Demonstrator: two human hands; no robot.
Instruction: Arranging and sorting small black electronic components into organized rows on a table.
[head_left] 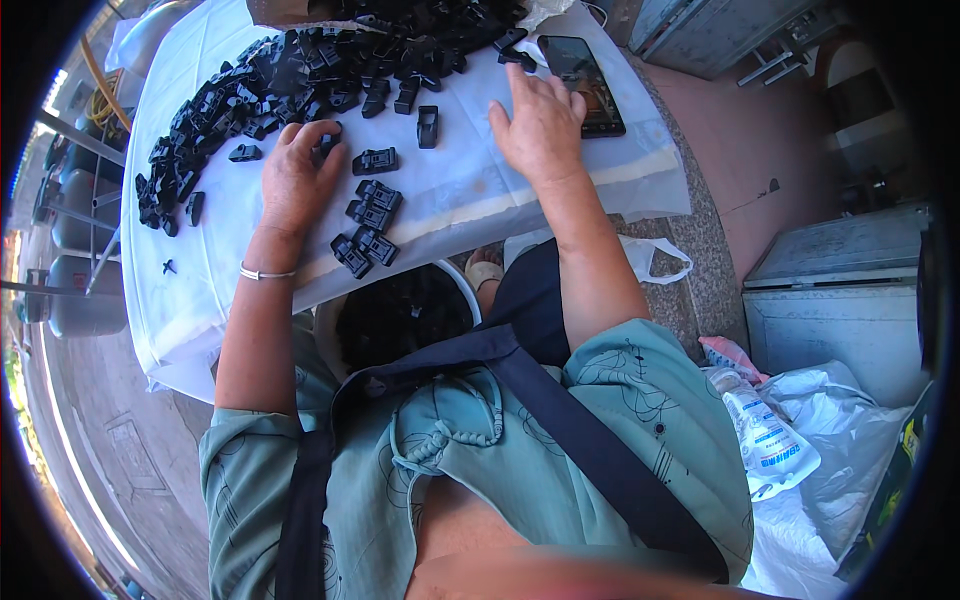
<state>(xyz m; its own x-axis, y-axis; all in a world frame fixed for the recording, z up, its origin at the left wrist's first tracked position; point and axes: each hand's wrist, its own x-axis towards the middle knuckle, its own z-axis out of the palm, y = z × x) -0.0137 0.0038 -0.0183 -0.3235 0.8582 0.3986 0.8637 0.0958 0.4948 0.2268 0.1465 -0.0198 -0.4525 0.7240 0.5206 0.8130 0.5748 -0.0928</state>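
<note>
My left hand [298, 170] rests on the white-covered table with its fingers curled round a small black plastic part [328, 142], which they partly cover. My right hand [540, 125] is spread, with its index finger stretched forward against a black part [516, 57] at the edge of the heap. Between the hands lie a single black part [375, 161] and another black part [428, 127] standing apart. Closer to me, several matching parts [373, 206] sit side by side in a slanted row. A large heap of black plastic parts [300, 75] curves across the far and left side.
A smartphone [582, 85] lies beside my right hand. Below the table's near edge, a white bucket [470, 290] holds dark contents. On the right stand a grey metal box [840, 310], white plastic bags [830, 400] and a white pouch [765, 435]. Grey rounded containers [85, 295] are on the left.
</note>
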